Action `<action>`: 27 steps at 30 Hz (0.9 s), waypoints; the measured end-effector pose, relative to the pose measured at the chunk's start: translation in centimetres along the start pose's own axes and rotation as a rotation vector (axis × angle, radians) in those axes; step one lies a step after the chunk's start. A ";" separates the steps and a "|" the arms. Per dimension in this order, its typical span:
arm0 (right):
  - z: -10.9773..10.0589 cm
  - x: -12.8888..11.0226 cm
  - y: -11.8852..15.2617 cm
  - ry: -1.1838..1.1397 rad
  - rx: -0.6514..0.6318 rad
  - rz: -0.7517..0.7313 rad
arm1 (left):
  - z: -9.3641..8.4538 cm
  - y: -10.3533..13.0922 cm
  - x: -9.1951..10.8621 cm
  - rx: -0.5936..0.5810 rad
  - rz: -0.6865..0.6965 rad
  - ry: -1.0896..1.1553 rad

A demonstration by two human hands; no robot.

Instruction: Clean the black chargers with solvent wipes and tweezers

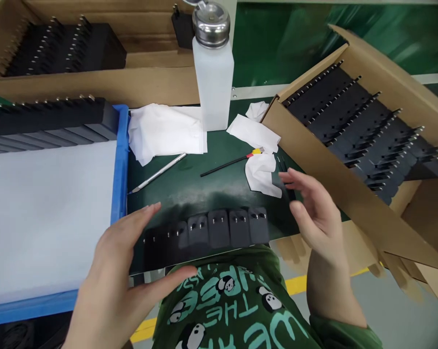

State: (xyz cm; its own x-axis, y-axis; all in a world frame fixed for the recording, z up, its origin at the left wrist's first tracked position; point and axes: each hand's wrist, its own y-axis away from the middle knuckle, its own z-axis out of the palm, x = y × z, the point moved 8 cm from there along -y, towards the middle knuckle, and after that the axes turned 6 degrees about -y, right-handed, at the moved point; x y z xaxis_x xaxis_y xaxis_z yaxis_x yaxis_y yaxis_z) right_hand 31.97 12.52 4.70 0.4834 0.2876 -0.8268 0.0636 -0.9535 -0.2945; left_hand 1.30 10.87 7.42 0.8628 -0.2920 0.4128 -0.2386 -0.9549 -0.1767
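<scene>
A row of black plug-in power adapters (pixel 219 228) lies along the near edge of the green table, metal pins up. My left hand (pixel 120 271) is at the left end of this row, thumb and fingers spread wide with nothing between them. Off the right end of the row, my right hand (pixel 317 211) hovers with its fingers apart and holds nothing. Just beyond its fingertips are dark tweezers (pixel 285 177), partly hidden by the hand. A crumpled white cloth (pixel 263 174) lies close by, and a thin black brush (pixel 228 166) with a yellow and red end touches it.
A blue-rimmed tray (pixel 121 160) with a row of adapters stands left. An open cardboard box (pixel 313 160) of adapters is at right, another box (pixel 161 80) at back left. A white pump bottle (pixel 214 82), folded wipes (pixel 168 131) and a craft knife (pixel 159 173) occupy the middle.
</scene>
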 end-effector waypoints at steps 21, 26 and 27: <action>3.7 -7.0 4.9 0.319 -0.041 -0.424 | 4.5 -3.7 8.7 -0.080 0.440 -0.104; 5.9 -7.3 5.2 0.415 -0.003 -0.428 | 4.5 -3.6 8.7 -0.074 0.447 -0.107; 5.9 -7.5 5.5 0.390 -0.022 -0.467 | 4.4 -3.6 8.6 -0.071 0.446 -0.105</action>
State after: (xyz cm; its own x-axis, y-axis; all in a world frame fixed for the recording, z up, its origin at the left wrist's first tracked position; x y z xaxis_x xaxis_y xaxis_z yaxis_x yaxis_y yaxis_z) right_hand 23.53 5.61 6.47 0.6840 0.6257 -0.3750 0.3621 -0.7375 -0.5700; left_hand 11.60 12.01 7.66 0.7085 -0.6715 0.2171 -0.6233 -0.7397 -0.2537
